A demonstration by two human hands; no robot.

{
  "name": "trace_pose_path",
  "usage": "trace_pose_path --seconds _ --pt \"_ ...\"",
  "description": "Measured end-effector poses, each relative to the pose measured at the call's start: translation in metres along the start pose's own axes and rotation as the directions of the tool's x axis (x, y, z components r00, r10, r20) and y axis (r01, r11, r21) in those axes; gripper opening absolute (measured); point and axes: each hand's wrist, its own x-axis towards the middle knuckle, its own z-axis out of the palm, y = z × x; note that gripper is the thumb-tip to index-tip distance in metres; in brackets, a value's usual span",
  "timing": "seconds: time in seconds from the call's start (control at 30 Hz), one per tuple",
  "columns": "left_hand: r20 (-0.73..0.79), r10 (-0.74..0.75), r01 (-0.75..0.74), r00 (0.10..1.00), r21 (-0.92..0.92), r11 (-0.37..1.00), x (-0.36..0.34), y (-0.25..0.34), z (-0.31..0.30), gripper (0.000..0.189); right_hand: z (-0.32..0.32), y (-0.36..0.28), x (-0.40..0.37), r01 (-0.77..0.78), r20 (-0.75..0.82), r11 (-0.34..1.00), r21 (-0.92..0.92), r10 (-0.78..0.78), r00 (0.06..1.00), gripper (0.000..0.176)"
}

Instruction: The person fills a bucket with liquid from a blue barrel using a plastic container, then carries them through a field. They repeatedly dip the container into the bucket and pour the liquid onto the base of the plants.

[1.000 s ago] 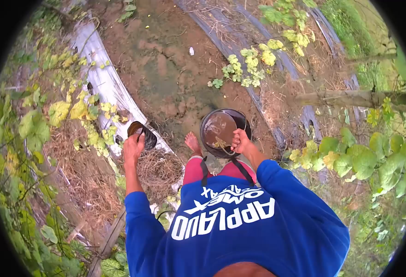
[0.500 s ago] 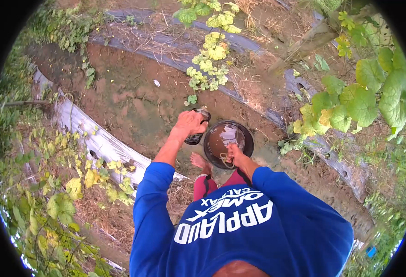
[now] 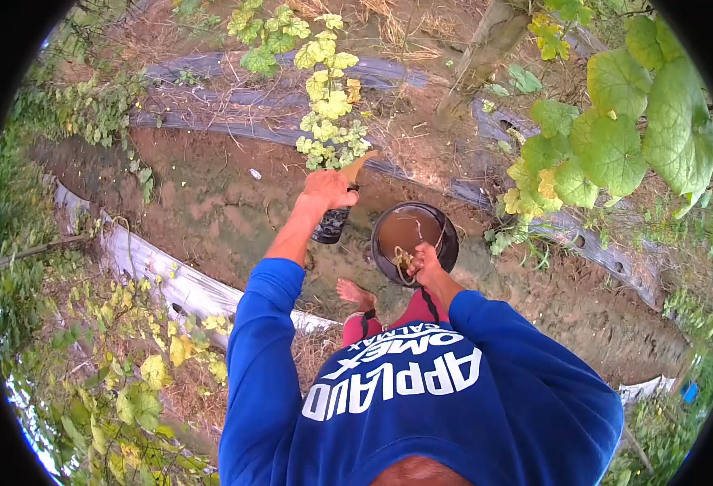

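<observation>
**Cup and bucket over a muddy furrow**

A bare soil furrow [image 3: 219, 202] runs between two beds under grey plastic [image 3: 162, 271]. On the far bed a yellowing vine [image 3: 328, 105] trails down to the furrow's far edge, just beyond the hands. A wooden post [image 3: 478, 57] leans behind it, and broad green leaves [image 3: 615, 146] crowd the right side. A bare foot [image 3: 355, 292] stands at the furrow's near edge.

The left hand [image 3: 328, 190] is closed around a dark cup [image 3: 330, 227], held out beside the vine. The right hand [image 3: 425, 263] grips the cord handle of a round black bucket [image 3: 445, 231], which is above the furrow's middle, with muddy brown water [image 3: 401, 231] inside.
</observation>
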Motion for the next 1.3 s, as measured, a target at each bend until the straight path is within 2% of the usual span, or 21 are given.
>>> trace_pose_path --seconds 0.1,0.17,0.2,0.23,0.3,0.37,0.43,0.5,0.6,0.67,0.7,0.77,0.83,0.9,1.0,1.03,1.1,1.17,1.27,1.3 --pt "-0.028 -0.04 0.04 0.999 0.001 0.999 -0.012 0.0 0.0 0.047 0.0 -0.013 -0.002 0.022 -0.008 1.0 0.008 -0.022 1.0 0.043" --pt "-0.139 -0.097 0.079 0.986 -0.129 0.988 -0.038 0.0 0.004 0.043 -0.001 -0.023 -0.002 -0.012 -0.002 1.0 0.017 0.012 1.0 0.043" --pt "-0.225 -0.092 0.048 0.97 -0.195 0.98 -0.049 -0.005 0.017 0.038 0.0 -0.026 -0.001 -0.003 -0.025 1.0 0.028 0.004 1.0 0.043" --pt "-0.224 -0.11 0.063 0.968 -0.206 0.977 -0.062 -0.007 0.031 0.038 0.002 -0.027 0.001 0.005 -0.048 0.999 0.037 -0.003 0.999 0.043" --pt "-0.3 -0.284 0.115 0.911 -0.476 0.872 -0.09 -0.008 0.05 0.038 0.001 -0.035 0.01 -0.02 -0.055 1.0 0.012 0.021 0.998 0.043" --pt "-0.344 -0.368 0.127 0.864 -0.558 0.82 -0.117 -0.009 0.072 0.036 0.005 -0.034 0.014 -0.064 -0.047 0.997 0.049 0.066 0.997 0.042" --pt "-0.382 -0.469 0.133 0.796 -0.647 0.751 -0.14 -0.012 0.101 0.034 0.018 -0.03 0.016 -0.058 -0.093 0.998 -0.007 0.057 0.994 0.041" --pt "-0.507 -0.521 0.053 0.687 -0.68 0.731 -0.158 -0.019 0.136 0.033 0.039 -0.021 0.014 -0.057 -0.145 0.997 -0.051 0.049 0.988 0.04" --pt "-0.469 -0.595 0.041 0.653 -0.762 0.646 -0.183 -0.032 0.178 0.032 0.073 0.003 0.013 -0.042 -0.142 0.985 -0.166 0.019 0.99 0.04" --pt "-0.431 -0.593 0.086 0.68 -0.757 0.648 -0.202 -0.044 0.188 0.03 0.093 0.018 0.018 -0.065 -0.18 0.959 -0.277 0.015 0.984 0.04" --pt "-0.43 -0.642 0.09 0.635 -0.784 0.614 -0.207 -0.053 0.195 0.03 0.112 0.029 0.017 -0.073 -0.181 0.937 -0.342 0.011 0.983 0.04" --pt "-0.363 -0.583 0.014 0.727 -0.841 0.542 -0.22 -0.061 0.214 0.032 0.129 0.043 0.028 -0.087 -0.135 0.9 -0.427 0.032 0.99 0.04" --pt "-0.354 -0.607 0.01 0.711 -0.859 0.512 -0.224 -0.072 0.232 0.034 0.152 0.059 0.03 -0.212 -0.199 0.818 -0.534 0.123 0.972 0.04" --pt "-0.355 -0.62 -0.003 0.7 -0.869 0.494 -0.225 -0.082 0.243 0.036 0.182 0.078 0.026 -0.243 -0.197 0.7 -0.672 0.147 0.969 0.041" --pt "-0.228 -0.619 0.053 0.752 -0.915 0.401 -0.23 -0.1 0.251 0.041 0.229 0.112 0.027 -0.271 -0.215 0.541 -0.796 0.166 0.962 0.044" --pt "-0.242 -0.626 0.037 0.741 -0.916 0.399 -0.23 -0.108 0.252 0.041 0.244 0.12 0.028 -0.286 -0.218 0.468 -0.836 0.194 0.956 0.044" --pt "-0.087 -0.623 0.167 0.778 -0.927 0.337 -0.227 -0.124 0.26 0.042 0.276 0.143 0.028 -0.304 -0.211 0.365 -0.88 0.272 0.939 0.044" --pt "-0.052 -0.647 0.196 0.76 -0.932 0.305 -0.225 -0.142 0.27 0.044 0.314 0.17 0.015 -0.305 -0.199 0.294 -0.906 0.338 0.92 0.045" --pt "0.128 -0.724 0.239 0.678 -0.97 0.053 -0.221 -0.169 0.298 0.05 0.365 0.206 0.002 -0.258 -0.166 0.208 -0.944 0.379 0.911 0.046" --pt "0.123 -0.741 0.228 0.66 -0.973 0.042 -0.228 -0.184 0.299 0.05 0.389 0.218 -0.004 -0.228 -0.146 0.173 -0.958 0.392 0.908 0.046"
